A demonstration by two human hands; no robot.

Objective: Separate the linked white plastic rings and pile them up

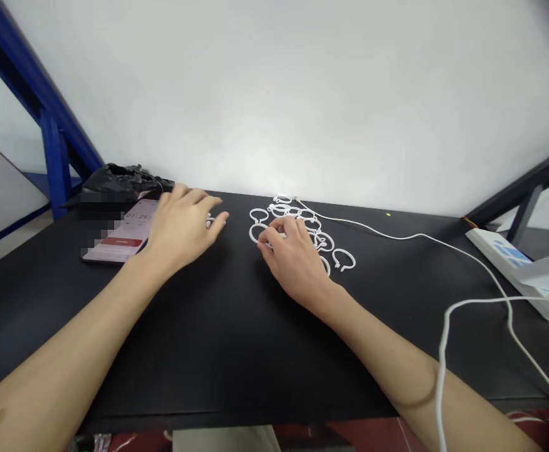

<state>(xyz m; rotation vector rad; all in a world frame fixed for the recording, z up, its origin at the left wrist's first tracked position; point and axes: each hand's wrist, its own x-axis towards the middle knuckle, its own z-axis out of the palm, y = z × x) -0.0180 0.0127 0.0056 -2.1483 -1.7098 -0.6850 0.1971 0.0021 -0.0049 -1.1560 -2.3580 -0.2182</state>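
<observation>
White plastic curtain rings (324,242) lie in a loose heap on the black table (227,326), some snapped round and one at the right gaping open. Over the left edge of the heap is my right hand (290,251), its thumb and fingers pinched on a white ring (254,233). My left hand (184,220) hovers to the left with thumb and fingers apart. Just beyond its thumb, small white pieces (209,220) show, mostly covered by the hand; I cannot make out whether they touch it.
A phone (118,242) with a lit timer screen lies left of my left hand, a black plastic bag (118,182) behind it. A white cable (382,232) crosses the table's right side and passes over my right forearm. A white-and-blue box (509,251) stands at the right edge.
</observation>
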